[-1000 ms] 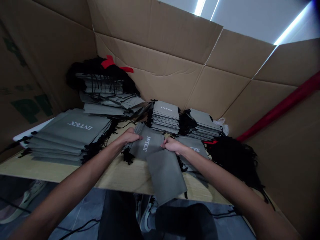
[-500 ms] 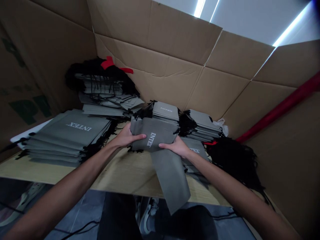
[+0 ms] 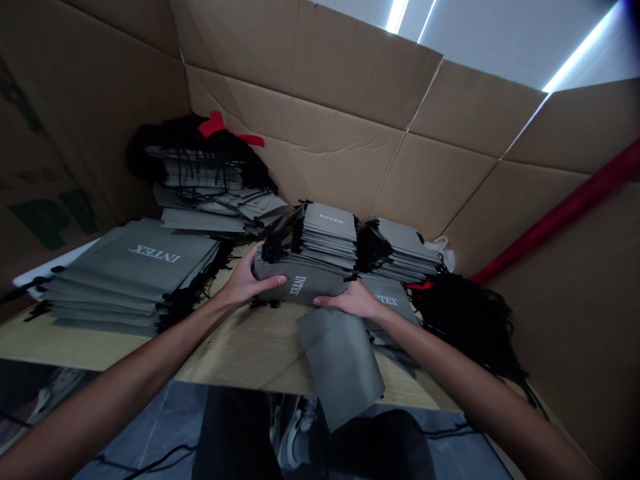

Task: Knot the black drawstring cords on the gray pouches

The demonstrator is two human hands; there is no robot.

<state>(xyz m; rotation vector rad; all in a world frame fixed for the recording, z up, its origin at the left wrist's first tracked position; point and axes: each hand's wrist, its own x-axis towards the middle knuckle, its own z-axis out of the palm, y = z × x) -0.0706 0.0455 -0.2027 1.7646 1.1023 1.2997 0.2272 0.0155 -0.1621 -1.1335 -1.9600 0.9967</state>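
Both my hands hold one grey INTEX drawstring pouch (image 3: pixel 305 285) flat above the wooden table (image 3: pixel 245 353), just in front of a small stack of the same pouches (image 3: pixel 330 233). My left hand (image 3: pixel 247 280) grips its left end, thumb on top. My right hand (image 3: pixel 353 301) grips the right end from below. A plain grey pouch (image 3: pixel 343 363) lies under my right wrist and hangs over the table's front edge.
A big stack of large grey INTEX bags (image 3: pixel 135 270) lies at the left, a messy pile with black cords and a red ribbon (image 3: pixel 210 170) behind it. More pouch stacks (image 3: pixel 405 250) and a heap of black cords (image 3: pixel 465 320) sit right. Cardboard walls (image 3: pixel 350 100) enclose the table.
My hands lifted the printed pouch off the table, turned it flat and carried it away from me towards the small stack. The plain pouch stayed at the edge.
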